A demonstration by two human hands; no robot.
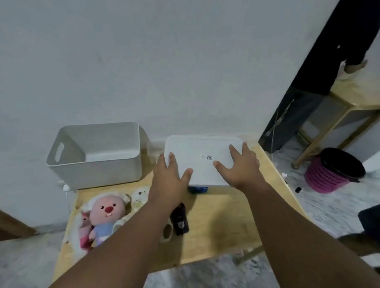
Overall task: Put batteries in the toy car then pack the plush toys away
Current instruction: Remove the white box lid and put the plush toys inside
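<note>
Left hand [169,173] and right hand [240,163] spread wide, flat on the lid [202,147]. Best grip both edges evenly and lift level.

Place: you seem to stand in a plain room of a home.
Wall: bare white wall [181,57] before you.
Floor: grey marbled floor [318,203].
Furniture: a small wooden table [221,229] at the wall; a second table [357,97] at your right.
Household things: plush toys [107,215] and a white bin [93,152] on your table; a pink basket [325,177] on the floor.
</note>
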